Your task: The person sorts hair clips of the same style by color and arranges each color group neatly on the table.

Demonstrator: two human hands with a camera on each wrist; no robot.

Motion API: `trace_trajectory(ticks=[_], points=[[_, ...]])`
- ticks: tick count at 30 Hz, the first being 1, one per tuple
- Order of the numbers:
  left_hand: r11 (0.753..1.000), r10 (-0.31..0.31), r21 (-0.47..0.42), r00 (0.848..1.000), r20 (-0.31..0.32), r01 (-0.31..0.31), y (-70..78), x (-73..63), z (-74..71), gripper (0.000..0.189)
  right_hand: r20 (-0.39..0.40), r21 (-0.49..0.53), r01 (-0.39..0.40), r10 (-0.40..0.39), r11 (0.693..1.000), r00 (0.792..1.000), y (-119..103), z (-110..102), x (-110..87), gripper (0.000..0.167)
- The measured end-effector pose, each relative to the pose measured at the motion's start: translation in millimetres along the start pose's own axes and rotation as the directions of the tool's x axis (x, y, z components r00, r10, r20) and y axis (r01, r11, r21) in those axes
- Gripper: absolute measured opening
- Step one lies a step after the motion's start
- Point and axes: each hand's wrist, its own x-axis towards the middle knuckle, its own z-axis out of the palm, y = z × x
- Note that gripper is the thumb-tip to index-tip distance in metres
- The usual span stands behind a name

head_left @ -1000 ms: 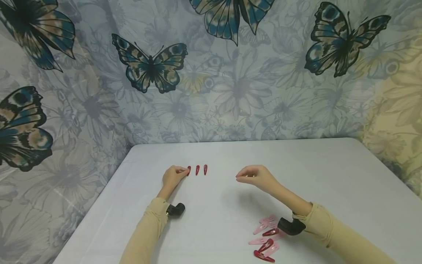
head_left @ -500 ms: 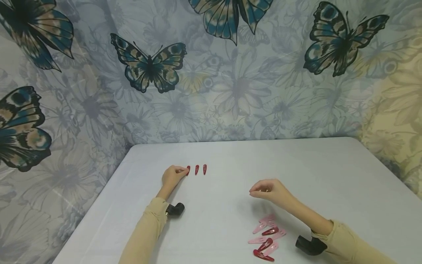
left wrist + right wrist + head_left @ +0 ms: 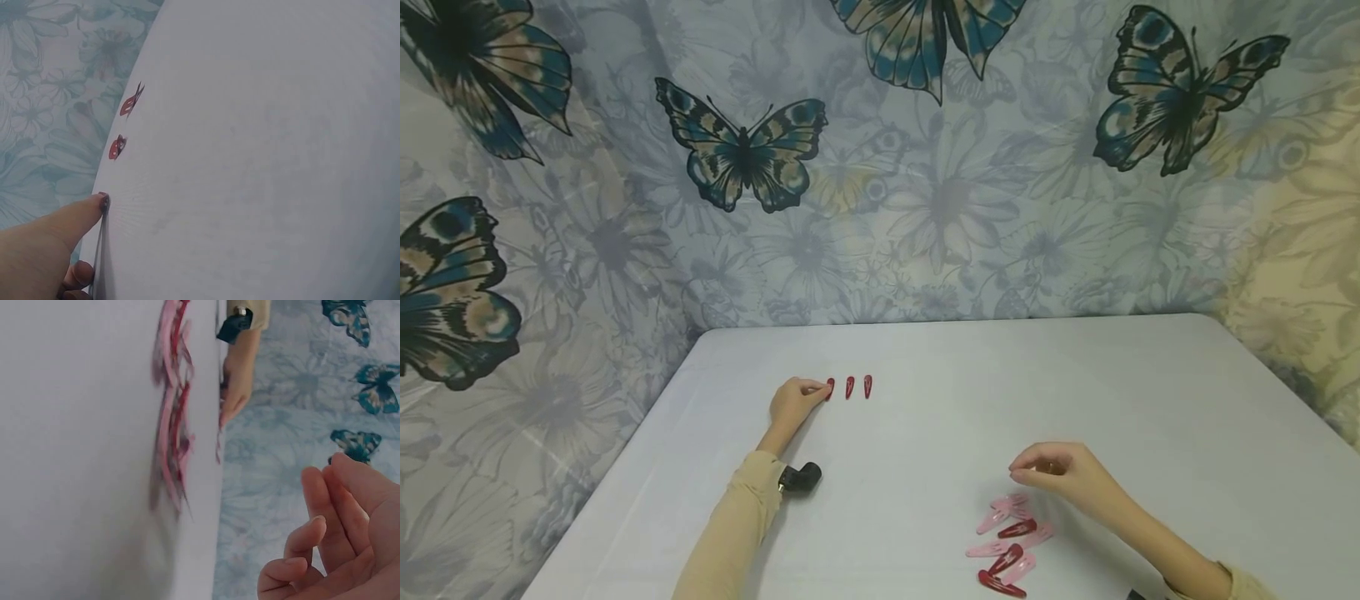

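Three dark red snap hair clips stand in a row toward the back of the white table: a right one (image 3: 868, 387), a middle one (image 3: 850, 387) and a left one (image 3: 831, 388). My left hand (image 3: 793, 410) pinches the left clip at its near side. In the left wrist view the thumb (image 3: 78, 219) lies against that clip's end, and the other fingers are partly hidden. My right hand (image 3: 1067, 475) hovers just behind and right of a loose heap of pink and red hair clips (image 3: 1017, 529). Its fingers are loosely bent with nothing between them, as the right wrist view shows.
The white table (image 3: 910, 467) runs back to a wall cloth (image 3: 955, 208) printed with flowers and butterflies. A black wrist camera (image 3: 801, 477) sits on the left sleeve. The heap's clips overlap one another, pink ones (image 3: 988, 548) among red ones (image 3: 1000, 583).
My right hand has moved back from mid-table toward the near right, to beside the heap of clips. The left hand has stayed at the left clip of the row.
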Motion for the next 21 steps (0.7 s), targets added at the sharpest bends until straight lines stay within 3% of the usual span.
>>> trace_trajectory(ticks=[11,18,21], points=[[1.0,0.007,0.013,1.0,-0.014,-0.007,-2.5,0.1,0.7,0.023,-0.023,-0.046,0.01,-0.011,0.999,1.0,16,2,-24.0,0.009],[1.0,0.009,0.004,1.0,-0.008,-0.009,-2.6,1.1,2.3,0.022,0.004,-0.058,-0.064,0.065,0.996,0.998,17,1,-34.5,0.004],[1.0,0.009,0.001,1.0,-0.008,-0.009,-1.9,0.7,1.7,0.022,0.011,-0.09,-0.048,0.05,0.995,0.999,20,1,-37.2,0.004]])
